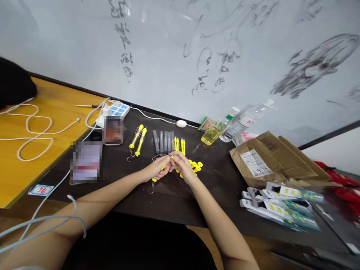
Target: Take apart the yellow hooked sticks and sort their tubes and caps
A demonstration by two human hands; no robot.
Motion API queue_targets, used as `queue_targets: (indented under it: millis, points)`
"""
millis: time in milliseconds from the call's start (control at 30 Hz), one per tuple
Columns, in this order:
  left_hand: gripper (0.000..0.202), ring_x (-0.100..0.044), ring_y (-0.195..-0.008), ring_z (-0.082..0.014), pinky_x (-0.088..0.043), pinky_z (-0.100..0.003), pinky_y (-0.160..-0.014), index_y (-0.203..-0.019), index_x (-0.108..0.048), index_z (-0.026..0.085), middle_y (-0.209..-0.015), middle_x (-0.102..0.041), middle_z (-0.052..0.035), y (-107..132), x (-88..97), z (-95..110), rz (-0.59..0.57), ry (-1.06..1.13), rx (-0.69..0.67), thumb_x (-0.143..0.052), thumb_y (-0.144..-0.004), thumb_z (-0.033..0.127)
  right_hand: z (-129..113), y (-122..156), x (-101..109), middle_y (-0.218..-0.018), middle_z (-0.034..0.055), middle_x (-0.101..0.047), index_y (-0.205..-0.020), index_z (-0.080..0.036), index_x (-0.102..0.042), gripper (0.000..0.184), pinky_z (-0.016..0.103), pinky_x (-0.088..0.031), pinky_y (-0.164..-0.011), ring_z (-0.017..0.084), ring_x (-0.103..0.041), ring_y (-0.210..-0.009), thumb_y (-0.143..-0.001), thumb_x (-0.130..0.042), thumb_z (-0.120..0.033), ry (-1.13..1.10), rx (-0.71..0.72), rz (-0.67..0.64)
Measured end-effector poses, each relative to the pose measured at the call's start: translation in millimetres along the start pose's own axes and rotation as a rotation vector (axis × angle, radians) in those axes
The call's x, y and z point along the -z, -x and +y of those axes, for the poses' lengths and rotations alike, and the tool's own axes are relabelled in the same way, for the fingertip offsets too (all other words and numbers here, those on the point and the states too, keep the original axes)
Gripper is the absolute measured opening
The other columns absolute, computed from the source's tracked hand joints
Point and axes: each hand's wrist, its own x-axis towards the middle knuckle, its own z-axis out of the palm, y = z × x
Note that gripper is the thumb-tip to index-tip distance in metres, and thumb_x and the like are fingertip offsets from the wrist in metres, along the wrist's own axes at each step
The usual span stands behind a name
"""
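My left hand [157, 168] is closed round a yellow spring scale [154, 180], whose hook hangs out below the fingers. My right hand [181, 163] meets it at the top, fingers pinched at a small yellow part; how the part joins the scale is hidden by the fingers. Just beyond the hands lies a row of clear plastic tubes [163, 140], with yellow rods [180, 144] beside them. Yellow knob-like caps [197, 165] are scattered by my right hand. Two assembled spring scales [137, 140] with wire hooks lie to the left. Some wire hooks [160, 155] show behind my left hand.
On the right are a torn cardboard parcel [253, 161], flat printed boxes [281, 206], a bottle of yellow liquid [213, 133] and a clear bottle [244, 122]. Left stand a power strip [119, 110] and white cables [50, 127]. A whiteboard [168, 75] rises behind the dark table [135, 202].
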Motion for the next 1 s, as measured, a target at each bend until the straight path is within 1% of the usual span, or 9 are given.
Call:
queue_targets:
  millis: [133, 200, 267, 433, 633, 700, 833, 900, 1000]
  points:
    - [0.025, -0.029, -0.03, -0.0034, -0.028, -0.013, -0.028, -0.086, -0.045, 0.02, -0.051, -0.042, 0.0089, -2.8, 1.2, 0.0, -0.003, -0.021, -0.013, -0.045, -0.087, 0.045, 5.3, 7.0, 2.4, -0.071, -0.0039, -0.052, -0.092, -0.022, -0.051, 0.02, 0.022, -0.044, -0.052, 0.009, -0.049, -0.055, -0.083, -0.057, -0.038, 0.125, 0.104, 0.037]
    - [0.021, -0.03, -0.031, -0.0029, -0.024, -0.012, -0.028, -0.085, -0.046, 0.019, -0.054, -0.045, 0.0074, -5.1, 2.9, 0.5, 0.029, -0.04, -0.022, -0.047, -0.085, 0.04, 6.3, 8.3, 4.6, -0.072, -0.0035, -0.052, -0.09, -0.022, -0.05, 0.019, 0.022, -0.042, -0.052, 0.008, -0.048, -0.056, -0.085, -0.055, -0.039, 0.193, 0.15, 0.051]
    - [0.019, -0.027, -0.031, -0.002, -0.018, -0.011, -0.028, -0.086, -0.047, 0.018, -0.054, -0.044, 0.0077, -6.5, 4.7, 0.8, 0.061, -0.072, -0.028, -0.047, -0.085, 0.037, 6.5, 9.4, 6.1, -0.067, -0.0042, -0.05, -0.088, -0.021, -0.049, 0.02, 0.022, -0.041, -0.052, 0.009, -0.046, -0.055, -0.087, -0.051, -0.041, 0.235, 0.164, 0.069]
    - [0.024, -0.023, -0.032, -0.0025, -0.016, -0.012, -0.031, -0.092, -0.047, 0.02, -0.049, -0.035, 0.0104, -4.8, 7.4, 0.8, 0.075, -0.168, -0.108, -0.045, -0.088, 0.044, 4.8, 11.6, 5.2, -0.06, -0.0056, -0.042, -0.084, -0.022, -0.047, 0.024, 0.021, -0.038, -0.047, 0.009, -0.04, -0.051, -0.089, -0.047, -0.045, 0.266, 0.167, 0.118]
    - [0.029, -0.029, -0.033, -0.0024, -0.02, -0.013, -0.032, -0.093, -0.049, 0.019, -0.051, -0.041, 0.0093, -2.6, 7.7, 1.4, 0.085, -0.257, -0.19, -0.049, -0.087, 0.047, 4.5, 14.4, 4.6, -0.063, -0.0043, -0.041, -0.086, -0.023, -0.048, 0.023, 0.023, -0.038, -0.05, 0.011, -0.041, -0.054, -0.089, -0.046, -0.046, 0.342, 0.169, 0.153]
    - [0.028, -0.03, -0.033, -0.002, -0.021, -0.014, -0.032, -0.094, -0.048, 0.019, -0.056, -0.047, 0.0077, -3.3, 7.6, 0.2, 0.074, -0.247, -0.208, -0.049, -0.087, 0.047, 3.1, 15.9, 5.0, -0.067, -0.0029, -0.045, -0.087, -0.023, -0.048, 0.021, 0.024, -0.038, -0.055, 0.012, -0.044, -0.058, -0.091, -0.043, -0.043, 0.463, 0.202, 0.166]
    - [0.025, -0.032, -0.036, -0.0009, -0.023, -0.014, -0.034, -0.092, -0.045, 0.018, -0.067, -0.054, 0.0044, -6.3, 8.5, -4.7, 0.038, -0.215, -0.297, -0.048, -0.088, 0.043, -0.4, 17.9, 5.0, -0.076, 0.0012, -0.052, -0.087, -0.022, -0.047, 0.017, 0.028, -0.038, -0.065, 0.015, -0.05, -0.067, -0.094, -0.036, -0.033, 0.844, 0.268, 0.165]
    - [0.022, -0.034, -0.037, -0.0012, -0.025, -0.014, -0.035, -0.091, -0.043, 0.018, -0.069, -0.055, 0.0035, -7.7, 9.8, -7.6, 0.04, -0.224, -0.327, -0.046, -0.089, 0.04, -0.5, 18.3, 4.2, -0.077, 0.003, -0.054, -0.087, -0.022, -0.047, 0.017, 0.029, -0.037, -0.065, 0.017, -0.051, -0.07, -0.094, -0.034, -0.031, 0.998, 0.28, 0.16]
    - [0.02, -0.038, -0.038, -0.0021, -0.029, -0.015, -0.038, -0.089, -0.041, 0.019, -0.07, -0.056, 0.0033, -8.1, 11.3, -10.6, 0.068, -0.272, -0.342, -0.044, -0.091, 0.038, 0.2, 18.7, 2.1, -0.076, 0.0045, -0.054, -0.084, -0.022, -0.047, 0.018, 0.029, -0.036, -0.064, 0.02, -0.053, -0.071, -0.093, -0.033, -0.03, 1.115, 0.282, 0.146]
